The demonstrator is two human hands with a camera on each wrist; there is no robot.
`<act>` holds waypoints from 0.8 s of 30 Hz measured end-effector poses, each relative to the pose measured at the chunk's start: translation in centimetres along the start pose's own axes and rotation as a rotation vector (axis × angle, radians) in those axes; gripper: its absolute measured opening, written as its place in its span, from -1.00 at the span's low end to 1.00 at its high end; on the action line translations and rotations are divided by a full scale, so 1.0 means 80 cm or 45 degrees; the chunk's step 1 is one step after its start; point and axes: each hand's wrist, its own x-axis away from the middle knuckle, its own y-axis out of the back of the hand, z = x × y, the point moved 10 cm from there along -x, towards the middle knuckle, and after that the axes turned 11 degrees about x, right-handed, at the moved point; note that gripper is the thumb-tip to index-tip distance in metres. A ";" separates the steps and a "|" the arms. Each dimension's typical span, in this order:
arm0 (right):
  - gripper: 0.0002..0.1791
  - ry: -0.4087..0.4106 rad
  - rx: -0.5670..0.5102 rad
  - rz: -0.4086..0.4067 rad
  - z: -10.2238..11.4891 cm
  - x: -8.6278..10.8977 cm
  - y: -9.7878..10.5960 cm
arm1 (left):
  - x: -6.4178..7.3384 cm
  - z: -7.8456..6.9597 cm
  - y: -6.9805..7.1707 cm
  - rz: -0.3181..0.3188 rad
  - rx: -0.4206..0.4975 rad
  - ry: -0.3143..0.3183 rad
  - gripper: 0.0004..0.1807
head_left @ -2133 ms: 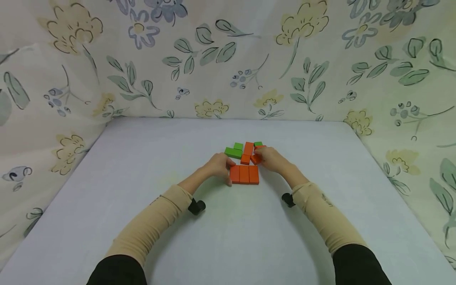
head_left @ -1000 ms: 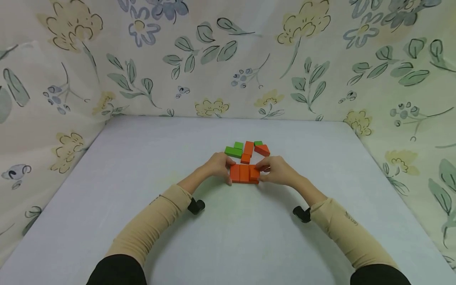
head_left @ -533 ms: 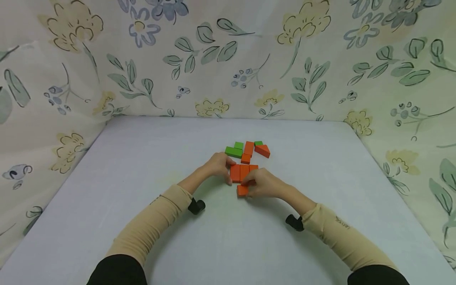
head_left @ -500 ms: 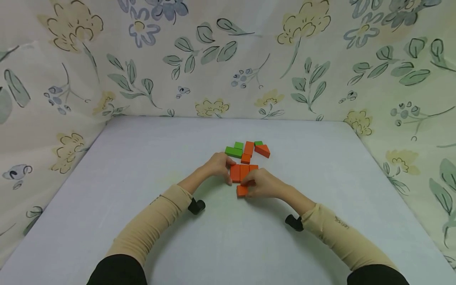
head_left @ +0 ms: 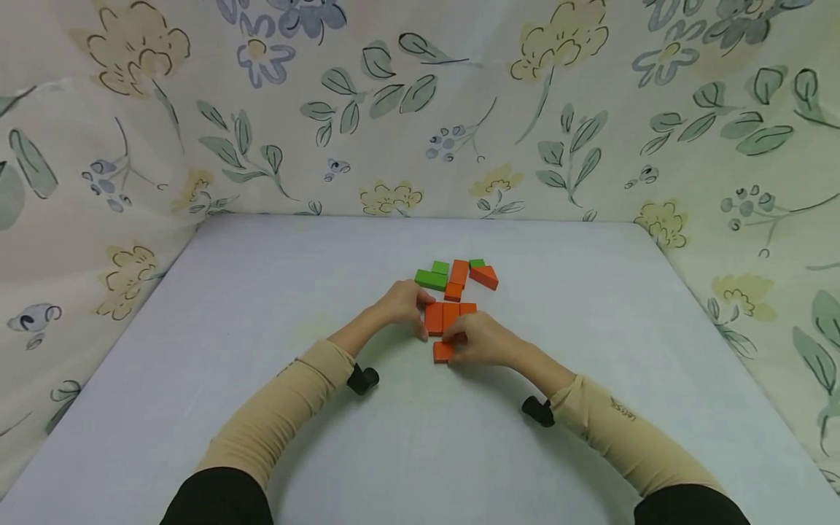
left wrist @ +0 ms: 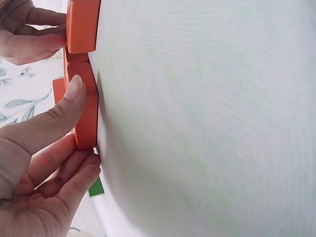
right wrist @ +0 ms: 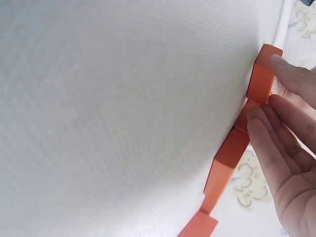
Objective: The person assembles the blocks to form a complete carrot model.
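In the head view, three orange blocks (head_left: 434, 319) lie side by side in a row on the white table. My left hand (head_left: 402, 305) holds the row's left block, the thumb on its near end and fingertips at its far end, as the left wrist view shows. My right hand (head_left: 484, 340) pinches another orange block (head_left: 441, 353) just in front of the row, thumb on one side and fingers on the other. That hand covers much of the row's right block. In the right wrist view the pinched block (right wrist: 264, 74) sits close to the row.
Behind the row lie two green blocks (head_left: 431, 280), a long orange block (head_left: 459, 272), a short orange block (head_left: 453, 292) and a slant-edged orange block (head_left: 484, 277) with a green block (head_left: 477, 262) behind it. A floral cloth (head_left: 394, 131) surrounds the table (head_left: 262, 292).
My right hand has carried an orange block from the back group, past the row's right end, to the row's front, then shifted it slightly left. My left hand has stayed put.
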 end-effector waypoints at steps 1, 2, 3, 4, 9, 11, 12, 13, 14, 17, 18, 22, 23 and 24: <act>-0.72 -0.005 0.003 -0.008 -0.001 0.000 0.001 | 0.000 0.000 0.000 -0.001 -0.001 -0.001 -0.23; -0.72 -0.012 0.007 -0.017 -0.002 0.001 0.002 | 0.000 0.000 0.000 -0.002 -0.004 -0.002 -0.24; -0.73 -0.020 0.007 -0.025 -0.004 0.001 0.003 | 0.000 0.000 0.000 -0.002 -0.006 -0.003 -0.24; -0.73 -0.027 0.009 -0.031 -0.005 0.002 0.004 | 0.000 0.000 0.001 -0.003 -0.006 -0.006 -0.24; -0.74 -0.028 0.020 -0.038 -0.006 0.002 0.004 | -0.001 0.000 0.001 -0.005 -0.007 -0.016 -0.24; -0.74 -0.026 0.027 -0.036 -0.005 0.001 0.004 | -0.001 -0.001 0.001 -0.006 -0.007 -0.017 -0.24; -0.74 -0.025 0.031 -0.037 -0.005 0.001 0.004 | -0.001 0.000 0.001 -0.006 -0.004 -0.014 -0.23; -0.75 -0.028 0.033 -0.037 -0.004 0.001 0.004 | -0.001 0.000 0.002 -0.007 0.001 -0.010 -0.24; -0.75 -0.030 0.036 -0.039 -0.004 0.001 0.004 | -0.001 0.000 0.002 -0.007 0.004 -0.007 -0.24; -0.76 -0.037 0.049 -0.044 -0.004 0.000 0.006 | -0.001 0.000 0.001 -0.004 0.004 -0.001 -0.24; -0.77 -0.043 0.052 -0.045 -0.004 -0.001 0.006 | -0.001 0.000 0.001 -0.004 0.004 0.000 -0.24; -0.77 -0.062 0.063 -0.046 -0.004 -0.003 0.009 | -0.001 0.000 0.001 -0.003 -0.007 -0.002 -0.24; -0.76 -0.072 0.065 -0.042 -0.005 -0.004 0.009 | -0.001 0.000 0.001 -0.003 -0.007 -0.002 -0.24; -0.76 -0.076 0.072 -0.040 -0.006 -0.004 0.009 | 0.000 0.000 0.001 -0.002 -0.004 0.002 -0.24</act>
